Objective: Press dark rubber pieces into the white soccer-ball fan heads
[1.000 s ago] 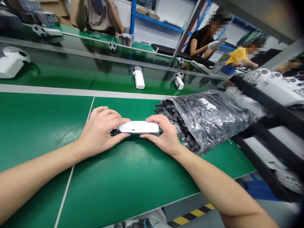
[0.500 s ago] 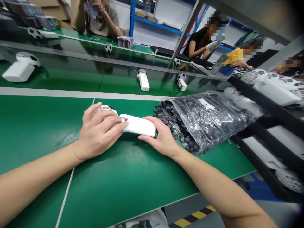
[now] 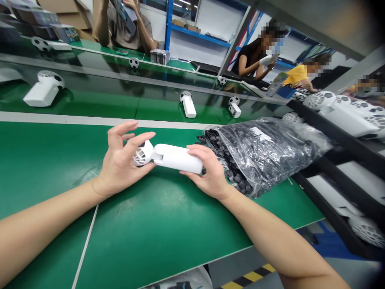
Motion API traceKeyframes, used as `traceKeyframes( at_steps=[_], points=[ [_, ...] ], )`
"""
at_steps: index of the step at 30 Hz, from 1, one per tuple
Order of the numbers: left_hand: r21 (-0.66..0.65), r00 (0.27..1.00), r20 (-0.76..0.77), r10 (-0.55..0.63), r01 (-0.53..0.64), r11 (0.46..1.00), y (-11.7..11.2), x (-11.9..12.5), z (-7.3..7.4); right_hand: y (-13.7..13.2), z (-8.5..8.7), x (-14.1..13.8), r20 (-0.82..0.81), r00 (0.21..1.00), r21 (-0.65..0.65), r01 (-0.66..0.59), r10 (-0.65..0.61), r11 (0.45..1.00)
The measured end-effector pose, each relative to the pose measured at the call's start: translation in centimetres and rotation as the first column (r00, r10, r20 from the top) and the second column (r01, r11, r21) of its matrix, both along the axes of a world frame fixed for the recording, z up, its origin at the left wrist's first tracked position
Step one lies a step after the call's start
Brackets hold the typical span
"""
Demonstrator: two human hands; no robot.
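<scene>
**White plastic handheld fan at a green worktop**

The glossy green worktop spans the near scene, with a pale grey strip along its far edge. The fan lies crosswise near its centre, with its round, perforated head to the left. The left hand cups the head, fingers spread apart. The right hand has its fingers together, clamped over the handle's right end.

Just right lies a clear plastic bag of dark grey small parts. Beyond stand white fans on a farther green bench, a black rack at right, blue steel shelving, and a co-worker in a black top.

The parts blur behind the plastic film. Whether the fan touches the worktop cannot be told. The frame cuts off both forearms.
</scene>
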State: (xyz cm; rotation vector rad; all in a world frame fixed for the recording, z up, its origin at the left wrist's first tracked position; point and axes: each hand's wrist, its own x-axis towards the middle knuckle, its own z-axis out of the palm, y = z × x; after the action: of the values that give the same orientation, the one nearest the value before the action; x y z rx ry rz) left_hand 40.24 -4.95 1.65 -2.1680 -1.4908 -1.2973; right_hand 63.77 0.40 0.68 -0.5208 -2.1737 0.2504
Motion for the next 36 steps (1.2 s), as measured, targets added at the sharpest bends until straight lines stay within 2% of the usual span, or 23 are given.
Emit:
traceKeyframes(
  at_steps=[2,3,6,8,10,14,20,22,24,27,29,31,33,36],
  points=[
    [-0.095,0.981,0.194,-0.028,0.047,0.994,0.3,-0.1,-0.1,0.2,-0.2,-0.1,-0.053,0.997,-0.193,0.049,-0.061,0.980],
    [-0.161,0.949,0.311,-0.046,0.100,0.982,0.5,-0.2,-0.2,0.4,-0.3,-0.1,-0.074,0.993,-0.302,0.064,-0.090,0.951],
    [-0.261,0.792,0.604,-0.089,0.303,0.917,1.2,-0.5,-0.7,0.7,-0.5,-0.2,-0.109,0.986,-0.570,0.044,-0.129,0.820],
    [-0.265,0.735,0.672,-0.089,0.351,0.898,1.5,-0.6,-1.0,0.9,-0.5,-0.3,-0.142,0.981,-0.673,0.003,-0.134,0.739],
    [-0.258,0.726,0.682,-0.084,0.347,0.902,1.7,-0.7,-1.3,1.1,-0.5,-0.4,-0.189,0.972,-0.728,-0.042,-0.142,0.684],
    [-0.267,0.714,0.695,-0.078,0.358,0.895,1.7,-0.6,-1.5,1.2,-0.3,-0.4,-0.252,0.952,-0.773,-0.090,-0.174,0.628],
    [-0.370,0.692,0.720,0.049,0.324,0.871,1.3,-0.3,-1.2,1.3,0.2,-0.3,-0.284,0.929,-0.827,-0.113,-0.236,0.551],
    [-0.377,0.682,0.729,0.060,0.328,0.866,1.1,-0.1,-0.9,1.4,0.3,-0.3,-0.302,0.921,-0.856,-0.148,-0.246,0.495],
    [-0.377,0.644,0.763,0.060,0.367,0.850,1.0,0.1,-0.7,1.4,0.3,-0.3,-0.317,0.918,-0.892,-0.202,-0.241,0.405],
    [-0.395,0.525,0.843,0.120,0.452,0.799,0.8,0.4,-0.4,1.4,0.4,-0.3,-0.337,0.920,-0.929,-0.290,-0.202,0.230],
    [-0.414,0.431,0.881,0.194,0.507,0.756,0.8,0.5,-0.3,1.4,0.6,-0.1,-0.340,0.930,-0.940,-0.335,-0.140,0.062],
    [-0.415,0.341,0.905,0.254,0.577,0.704,0.8,0.5,-0.2,1.4,0.8,0.1,-0.349,0.936,-0.925,-0.353,-0.057,-0.142],
    [-0.365,0.242,0.931,0.274,0.659,0.658,0.9,0.5,-0.1,1.4,0.8,0.4,-0.380,0.925,-0.877,-0.359,0.004,-0.320],
    [-0.235,0.106,0.967,0.233,0.728,0.644,1.0,0.6,0.0,1.5,0.6,0.5,-0.438,0.898,-0.794,-0.367,0.038,-0.485]
  ],
)
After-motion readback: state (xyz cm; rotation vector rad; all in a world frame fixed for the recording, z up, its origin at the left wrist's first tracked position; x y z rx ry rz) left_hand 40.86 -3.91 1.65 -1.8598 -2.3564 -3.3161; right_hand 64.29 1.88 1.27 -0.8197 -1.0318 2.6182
